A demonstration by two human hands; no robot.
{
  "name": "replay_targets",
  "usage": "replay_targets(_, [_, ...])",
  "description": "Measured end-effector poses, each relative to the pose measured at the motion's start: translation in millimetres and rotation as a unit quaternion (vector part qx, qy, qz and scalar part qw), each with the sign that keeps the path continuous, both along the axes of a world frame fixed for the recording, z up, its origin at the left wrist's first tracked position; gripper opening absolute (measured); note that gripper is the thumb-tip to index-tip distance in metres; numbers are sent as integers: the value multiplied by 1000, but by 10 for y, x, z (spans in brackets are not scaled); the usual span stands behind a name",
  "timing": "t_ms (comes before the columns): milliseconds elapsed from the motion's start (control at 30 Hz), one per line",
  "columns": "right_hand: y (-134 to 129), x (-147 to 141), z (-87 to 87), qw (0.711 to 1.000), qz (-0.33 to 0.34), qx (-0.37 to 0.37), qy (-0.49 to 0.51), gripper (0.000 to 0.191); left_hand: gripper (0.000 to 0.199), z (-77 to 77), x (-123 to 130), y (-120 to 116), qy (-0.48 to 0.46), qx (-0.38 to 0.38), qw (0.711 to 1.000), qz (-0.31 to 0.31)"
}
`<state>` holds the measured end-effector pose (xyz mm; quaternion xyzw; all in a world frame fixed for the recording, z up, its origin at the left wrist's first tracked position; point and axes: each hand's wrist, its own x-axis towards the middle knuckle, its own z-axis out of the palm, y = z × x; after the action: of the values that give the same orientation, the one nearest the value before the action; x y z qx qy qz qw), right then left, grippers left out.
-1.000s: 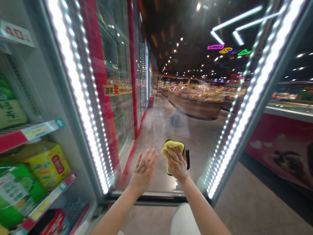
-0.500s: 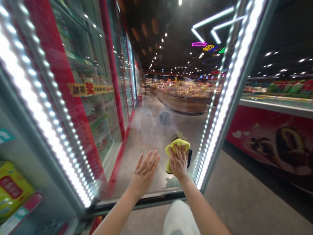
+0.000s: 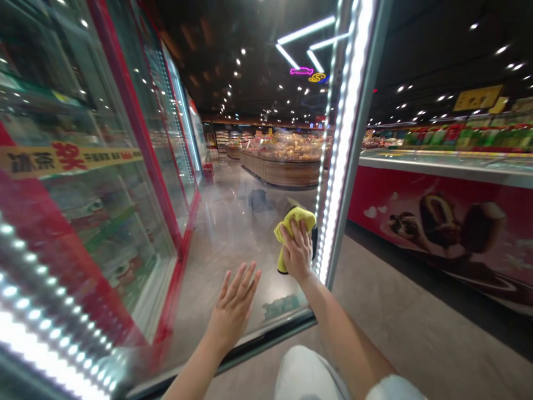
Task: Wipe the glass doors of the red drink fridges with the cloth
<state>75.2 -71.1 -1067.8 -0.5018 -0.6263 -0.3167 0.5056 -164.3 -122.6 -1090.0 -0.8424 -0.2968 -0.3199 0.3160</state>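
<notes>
A see-through glass door with a dark bottom frame and bright LED strips down its sides stands in front of me. My right hand presses a yellow cloth with a dark edge against the glass, close to the right-hand light strip. Lower and to the left, my left hand has its fingers stretched and spread, empty, at the glass; whether the palm touches it I cannot tell. A hazy patch shows on the glass above the hands. Near the bottom frame is a greenish-grey patch.
Red-framed glass coolers line the left side, one with a yellow printed strip. On the right stands a red chest freezer with ice cream pictures. Beyond the glass is a wood-sided display. My pale-clothed knee is below the door.
The view has turned to the right, so the door appears shifted left. My right hand and the cloth have moved slightly up and closer to the right light strip. The left hand stays spread.
</notes>
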Motion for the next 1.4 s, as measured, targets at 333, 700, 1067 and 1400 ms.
replay_targets(333, [140,438,-339,996,-43,13,80,58,81,-30,133,94,-21,-7,1000,-14])
replay_targets(700, [-347,462,-1244,991,-9,-29,127,62,82,-38,125,174,-37,-18,999,-9])
replay_targets(1067, [171,966,58,983,-155,74,56,51,81,-67,153,170,-51,2,999,-7])
replay_targets(1400, [-34,1030,-765,988,-148,12,41,49,81,-73,85,202,-27,5,1000,-1])
